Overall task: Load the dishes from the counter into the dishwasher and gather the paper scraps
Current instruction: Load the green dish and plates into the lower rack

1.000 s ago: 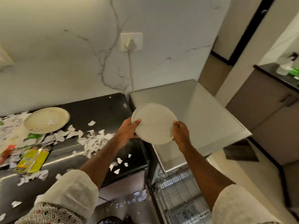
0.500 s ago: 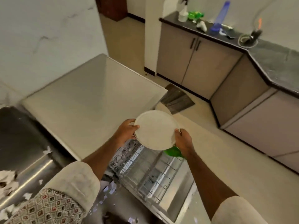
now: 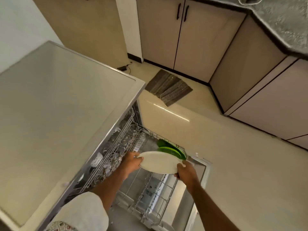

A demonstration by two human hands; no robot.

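Cream plate (image 3: 160,162), one, round, plain and matte with a low raised rim. It is tilted, the far edge a bit higher, and shows its face. Both hands hold it in the air over the pulled-out dishwasher rack (image 3: 168,189), not touching the wires.

The left hand (image 3: 131,162) grips the left rim with its thumb on top; its other fingers are hidden under the plate. The right hand (image 3: 186,171) grips the near-right rim with fingers (image 3: 181,166) curled over the edge. There are two bare forearms and one pale sleeve (image 3: 83,212) on the left arm.

Green plates (image 3: 171,150), two counted, stand on edge in the far end of the rack, just behind the cream plate. Small pale bits lie among the wires on the rack's left side; I cannot tell what they are.

The dishwasher top (image 3: 58,114) is flat grey-beige and fills the left side. One brown patterned floor mat (image 3: 168,88) lies on the glossy beige floor (image 3: 233,155). One black plug with a cable (image 3: 124,67) lies near the wall.

The cabinet doors behind have two dark handles (image 3: 178,11) side by side. One speckled grey counter (image 3: 283,19) runs across the upper right.
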